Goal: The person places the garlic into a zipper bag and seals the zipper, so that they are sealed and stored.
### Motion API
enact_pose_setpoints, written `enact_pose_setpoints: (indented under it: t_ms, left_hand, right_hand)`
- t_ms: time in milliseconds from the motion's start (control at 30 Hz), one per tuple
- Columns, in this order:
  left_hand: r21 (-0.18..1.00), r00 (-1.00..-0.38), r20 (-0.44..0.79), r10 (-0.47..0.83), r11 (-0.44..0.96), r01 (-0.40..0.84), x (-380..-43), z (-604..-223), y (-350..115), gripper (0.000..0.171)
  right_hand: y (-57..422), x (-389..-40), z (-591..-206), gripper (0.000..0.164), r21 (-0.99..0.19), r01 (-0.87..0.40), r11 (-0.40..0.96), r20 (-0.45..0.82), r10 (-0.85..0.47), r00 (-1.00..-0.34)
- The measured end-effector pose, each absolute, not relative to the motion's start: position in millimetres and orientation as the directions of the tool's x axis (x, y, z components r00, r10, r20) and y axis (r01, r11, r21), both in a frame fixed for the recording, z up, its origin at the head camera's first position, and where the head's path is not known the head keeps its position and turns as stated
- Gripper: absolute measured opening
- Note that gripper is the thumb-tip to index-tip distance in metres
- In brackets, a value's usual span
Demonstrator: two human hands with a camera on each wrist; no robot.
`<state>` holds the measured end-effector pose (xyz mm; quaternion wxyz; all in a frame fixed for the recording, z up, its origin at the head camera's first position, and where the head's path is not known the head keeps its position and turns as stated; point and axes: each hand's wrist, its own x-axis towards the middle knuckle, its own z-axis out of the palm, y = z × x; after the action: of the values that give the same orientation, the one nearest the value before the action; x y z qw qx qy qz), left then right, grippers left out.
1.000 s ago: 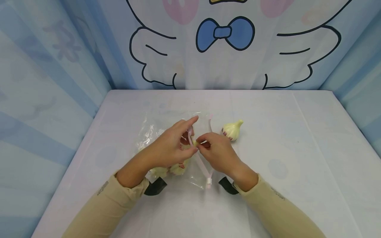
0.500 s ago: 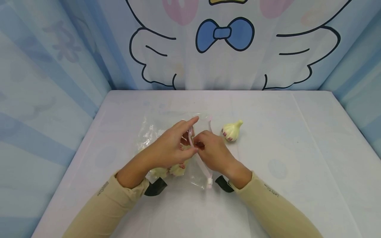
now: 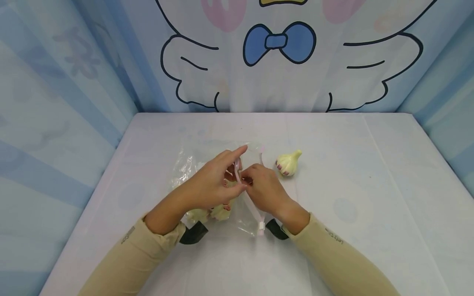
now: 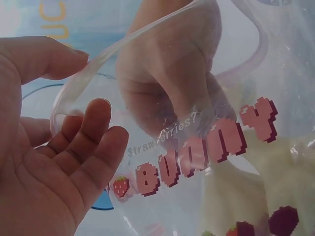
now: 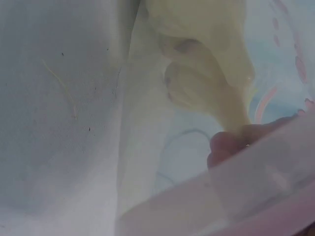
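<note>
My left hand [image 3: 212, 179] holds the rim of a clear zip bag [image 3: 242, 224] at its mouth, the rim passing between thumb and fingers in the left wrist view. Pink "BUNNY" lettering shows on the bag's side. My right hand [image 3: 266, 187] reaches into the mouth; through the plastic I see its fingers pointing down. In the right wrist view its fingertips [image 5: 226, 142] pinch the neck of a pale garlic bulb [image 5: 231, 105]. Other garlic bulbs [image 3: 221, 211] lie inside the bag, partly hidden by my left hand.
One loose garlic bulb [image 3: 287, 163] with purple marks lies on the white table [image 3: 370, 230], just right of the bag. A white slider [image 3: 261, 226] sits at the near end of the pink zip strip. Patterned curtains [image 3: 66, 135] stand around the table.
My right hand has moved slightly left and into the bag's mouth with the garlic bulb. My left hand stays on the rim, and the loose bulb lies where it was.
</note>
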<state>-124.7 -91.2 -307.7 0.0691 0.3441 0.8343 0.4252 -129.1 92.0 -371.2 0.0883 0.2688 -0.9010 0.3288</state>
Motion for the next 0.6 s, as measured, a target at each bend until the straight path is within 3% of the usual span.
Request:
enact_pose_setpoints:
  t_ms: [367, 600]
  left_hand:
    - [0.749, -0.751, 0.196, 0.631, 0.398, 0.530, -123.6, -307.3, -90.4, 0.080]
    - [0.749, -0.748, 0.197, 0.633, 0.396, 0.532, -124.3, -307.0, -90.0, 0.078]
  right_hand:
    - [93.8, -128.1, -370.0, 0.014, -0.572, -0.519, 0.635, 0.204, -0.503, -0.840]
    - [95.4, -131.7, -372.6, 0.011, -0.600, -0.540, 0.590, 0.187, -0.553, -0.812]
